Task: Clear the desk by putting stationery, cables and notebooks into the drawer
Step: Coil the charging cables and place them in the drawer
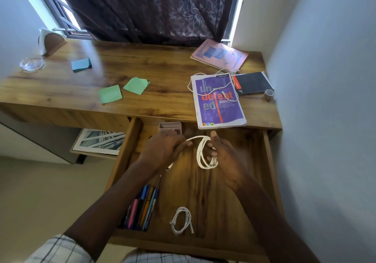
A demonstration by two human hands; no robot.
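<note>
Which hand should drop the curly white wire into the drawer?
Probably the right. The right hand holds the coiled white cable over the open drawer, so it can just lower it; the left hand only pinches the loose end.

- Both bare forearms reach forward from the lower edge of the view and angle in toward each other, so the hands sit close together without touching.
- The left hand [164,151] has its back up and fingers curled, pinching a strand of the white cable [203,153].
- The right hand [225,159] is turned on its edge, thumb stretched forward, with its fingers hooked through the cable's coil.
</note>
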